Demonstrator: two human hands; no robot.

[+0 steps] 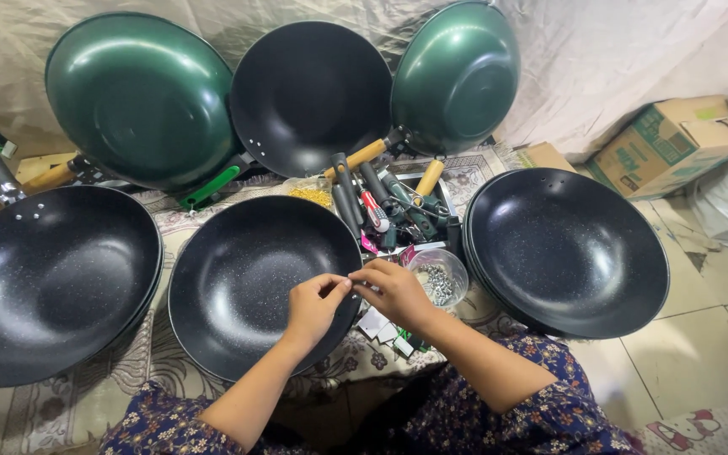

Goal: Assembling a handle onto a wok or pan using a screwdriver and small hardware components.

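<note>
Centrally, the left hand (313, 305) and right hand (396, 291) meet fingertip to fingertip, pinched on a tiny part too small to identify, above the right rim of the middle black wok (246, 278). Nearby sits the clear bowl of screws (440, 280). Steady, close pinching seems best.

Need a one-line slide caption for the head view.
Both hands, left hand and right hand, pinch something tiny over the central black wok.

Bright, even daylight, seemingly from above. Soft white glare on the green pan backs (141, 97) and the black pan bowls (562, 248). Faint shadows only. Sharp centre; strong wide-angle bending toward the edges.
</note>
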